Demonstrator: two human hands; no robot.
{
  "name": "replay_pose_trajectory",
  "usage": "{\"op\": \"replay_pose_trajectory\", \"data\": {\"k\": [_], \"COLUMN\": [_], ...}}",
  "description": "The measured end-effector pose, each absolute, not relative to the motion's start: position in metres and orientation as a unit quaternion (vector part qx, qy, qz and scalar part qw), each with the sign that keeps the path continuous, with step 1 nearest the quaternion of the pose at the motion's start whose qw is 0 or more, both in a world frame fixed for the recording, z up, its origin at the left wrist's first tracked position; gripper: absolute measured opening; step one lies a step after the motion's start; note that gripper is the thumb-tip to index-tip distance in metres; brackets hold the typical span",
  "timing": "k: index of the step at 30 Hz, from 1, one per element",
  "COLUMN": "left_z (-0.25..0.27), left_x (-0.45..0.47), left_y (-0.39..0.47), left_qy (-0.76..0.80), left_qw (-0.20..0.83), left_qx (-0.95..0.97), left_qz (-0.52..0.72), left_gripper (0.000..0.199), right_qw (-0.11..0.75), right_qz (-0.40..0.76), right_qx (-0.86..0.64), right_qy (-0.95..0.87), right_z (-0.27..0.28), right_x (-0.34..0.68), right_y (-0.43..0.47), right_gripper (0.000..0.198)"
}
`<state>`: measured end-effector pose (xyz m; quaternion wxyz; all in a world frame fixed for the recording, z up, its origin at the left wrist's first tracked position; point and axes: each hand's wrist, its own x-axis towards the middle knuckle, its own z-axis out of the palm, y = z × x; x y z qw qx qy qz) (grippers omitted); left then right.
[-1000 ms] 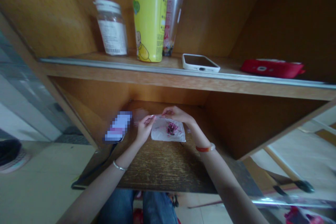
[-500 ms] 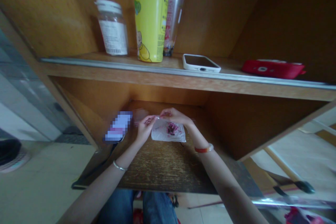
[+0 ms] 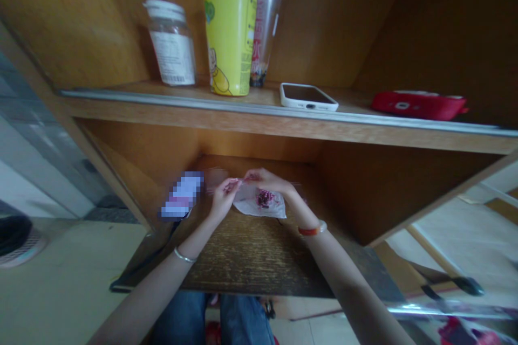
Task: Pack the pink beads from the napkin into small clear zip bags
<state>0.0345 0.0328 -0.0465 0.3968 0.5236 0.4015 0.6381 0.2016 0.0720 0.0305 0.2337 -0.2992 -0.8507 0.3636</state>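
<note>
A white sheet, perhaps tissue or a thin bag [image 3: 246, 207], lies on the dark wooden desk top with a small heap of dark red and pink beads [image 3: 266, 198] on it. Above its far left edge my left hand [image 3: 224, 197] is closed, thumb and fingers pinched together. The fingertips of my right hand [image 3: 265, 179] meet those of the left in a pinch. Whatever sits between the fingertips is too small to make out. A silver bangle circles my left wrist and a red and white one my right.
A phone with a blurred-out screen [image 3: 182, 194] leans at the left with a cable. The shelf above bears a white-capped jar [image 3: 172, 48], a yellow bottle [image 3: 229, 32], a clear cup [image 3: 269, 16], a white-cased phone [image 3: 308, 96] and a red case [image 3: 418, 105].
Both hands stay pinched together in nearly the same place. The right fingers have shifted slightly left, and the sheet's near left edge looks more rounded.
</note>
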Motion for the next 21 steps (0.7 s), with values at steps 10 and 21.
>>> {"op": "replay_pose_trajectory", "data": {"k": [10,21], "left_z": [-0.0384,-0.0438], "left_x": [0.0368,0.036], "left_y": [0.0266,0.0242], "left_qy": [0.413,0.445], "left_qw": [0.397,0.33], "left_qx": [0.518,0.586], "left_qz": [0.635,0.592], "left_gripper": [0.031,0.031], "right_qw": [0.247,0.221], "right_qz": [0.368,0.397], "right_qx": [-0.284,-0.291], "right_qy": [-0.85,-0.842], "right_z": [0.0329,0.0317], "right_x": [0.1974,0.1983], "right_y": [0.067,0.0664], "right_gripper": [0.008,0.018]}}
